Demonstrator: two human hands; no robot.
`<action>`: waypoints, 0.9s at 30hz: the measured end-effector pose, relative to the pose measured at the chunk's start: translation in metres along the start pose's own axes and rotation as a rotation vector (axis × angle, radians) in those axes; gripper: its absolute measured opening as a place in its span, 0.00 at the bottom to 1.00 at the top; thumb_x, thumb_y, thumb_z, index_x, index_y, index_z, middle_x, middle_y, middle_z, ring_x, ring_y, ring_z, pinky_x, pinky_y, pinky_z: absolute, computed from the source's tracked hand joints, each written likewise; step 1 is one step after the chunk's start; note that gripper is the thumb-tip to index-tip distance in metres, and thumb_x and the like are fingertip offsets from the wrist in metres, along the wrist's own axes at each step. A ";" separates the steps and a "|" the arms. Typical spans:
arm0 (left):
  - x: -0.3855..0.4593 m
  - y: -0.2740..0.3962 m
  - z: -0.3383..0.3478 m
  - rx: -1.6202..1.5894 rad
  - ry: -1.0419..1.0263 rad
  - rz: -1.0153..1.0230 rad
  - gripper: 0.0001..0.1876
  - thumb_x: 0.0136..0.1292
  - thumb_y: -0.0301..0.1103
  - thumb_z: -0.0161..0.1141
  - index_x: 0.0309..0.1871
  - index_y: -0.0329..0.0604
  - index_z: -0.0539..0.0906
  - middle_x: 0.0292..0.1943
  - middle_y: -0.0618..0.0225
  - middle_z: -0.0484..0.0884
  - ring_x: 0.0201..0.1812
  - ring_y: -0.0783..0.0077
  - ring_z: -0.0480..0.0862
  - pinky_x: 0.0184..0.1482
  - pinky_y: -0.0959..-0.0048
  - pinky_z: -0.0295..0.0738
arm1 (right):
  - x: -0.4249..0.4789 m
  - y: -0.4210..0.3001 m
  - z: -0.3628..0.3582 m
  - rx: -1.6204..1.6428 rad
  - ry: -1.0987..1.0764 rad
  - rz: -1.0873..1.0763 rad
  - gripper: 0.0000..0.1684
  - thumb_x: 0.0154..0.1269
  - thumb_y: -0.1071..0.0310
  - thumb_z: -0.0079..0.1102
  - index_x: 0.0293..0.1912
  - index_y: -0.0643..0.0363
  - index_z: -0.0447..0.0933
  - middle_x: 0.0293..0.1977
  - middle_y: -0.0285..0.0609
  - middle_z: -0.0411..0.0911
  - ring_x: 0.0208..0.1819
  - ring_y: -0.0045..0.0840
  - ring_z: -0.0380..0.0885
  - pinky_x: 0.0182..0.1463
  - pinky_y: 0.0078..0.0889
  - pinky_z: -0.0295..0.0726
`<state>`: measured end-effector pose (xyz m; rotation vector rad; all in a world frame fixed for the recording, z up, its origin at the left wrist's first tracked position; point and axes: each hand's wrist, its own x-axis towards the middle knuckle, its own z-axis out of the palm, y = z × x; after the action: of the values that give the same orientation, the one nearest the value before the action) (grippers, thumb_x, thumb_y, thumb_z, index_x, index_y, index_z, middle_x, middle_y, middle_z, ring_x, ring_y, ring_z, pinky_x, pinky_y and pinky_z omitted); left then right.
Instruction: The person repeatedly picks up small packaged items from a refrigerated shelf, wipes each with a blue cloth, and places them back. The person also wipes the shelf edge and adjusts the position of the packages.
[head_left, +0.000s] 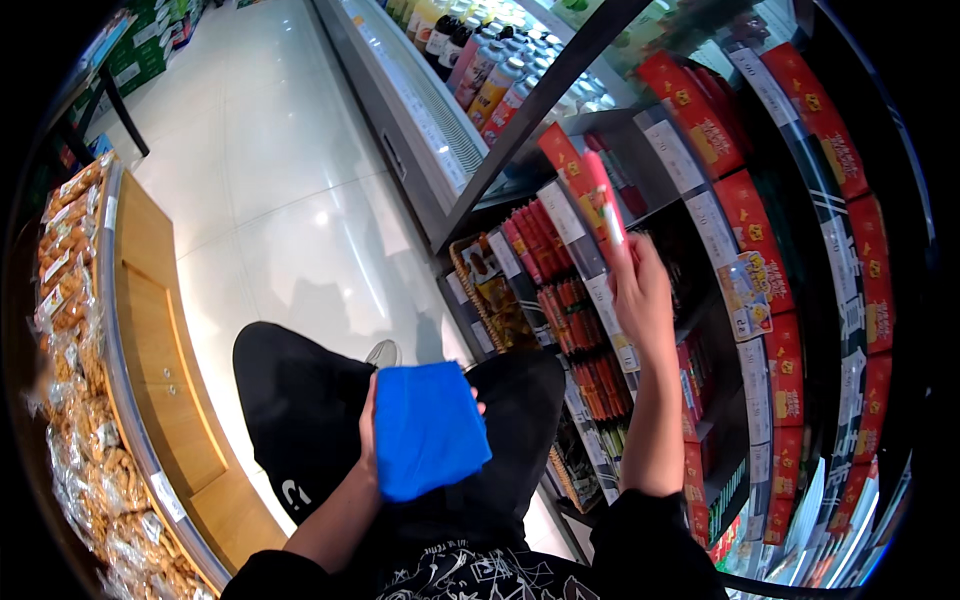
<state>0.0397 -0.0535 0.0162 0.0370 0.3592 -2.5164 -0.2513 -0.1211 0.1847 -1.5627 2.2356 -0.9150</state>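
A folded blue cloth (431, 431) lies over my left hand (367, 431), whose thumb and fingertips show at its two sides, above my lap. With my right hand (641, 289) I grip the lower end of a slim red and pink packaged stick (606, 199), blurred and held upright before the shelves. Just behind it is a red display box (574, 176) on the shelf edge. Rows of red packaged sticks (536, 240) stand in the compartments to the left of my right hand.
On the right rise shelves with price strips (709, 225) and red boxes (754, 232). A chiller holds bottled drinks (491, 86) beyond. Bagged snacks (71, 300) fill a wooden counter (161, 330) at left. A wicker basket (476, 292) sits low; tiled floor (289, 247) runs between.
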 end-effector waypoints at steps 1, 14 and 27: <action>0.006 0.001 0.007 0.044 -0.024 0.028 0.52 0.67 0.77 0.37 0.79 0.39 0.57 0.73 0.43 0.65 0.73 0.39 0.66 0.73 0.38 0.60 | -0.037 -0.009 0.005 0.336 -0.131 0.134 0.18 0.80 0.53 0.51 0.47 0.60 0.75 0.23 0.38 0.77 0.23 0.21 0.76 0.26 0.27 0.71; 0.030 -0.002 0.030 0.333 -0.087 0.164 0.32 0.72 0.59 0.54 0.65 0.39 0.73 0.52 0.60 0.80 0.58 0.58 0.80 0.63 0.55 0.76 | -0.250 -0.006 0.105 2.265 -1.005 1.076 0.29 0.82 0.42 0.34 0.45 0.60 0.70 0.20 0.29 0.60 0.14 0.14 0.53 0.20 0.21 0.54; 0.021 -0.021 0.029 0.741 0.230 0.372 0.22 0.75 0.49 0.53 0.56 0.37 0.76 0.46 0.59 0.82 0.49 0.65 0.83 0.54 0.65 0.79 | -0.240 -0.015 0.097 0.270 -0.313 0.021 0.14 0.76 0.62 0.56 0.39 0.65 0.72 0.20 0.51 0.77 0.20 0.44 0.80 0.25 0.39 0.75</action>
<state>0.0127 -0.0564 0.0473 0.6233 -0.4682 -2.1395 -0.0957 0.0611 0.0871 -1.4426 1.8273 -0.8576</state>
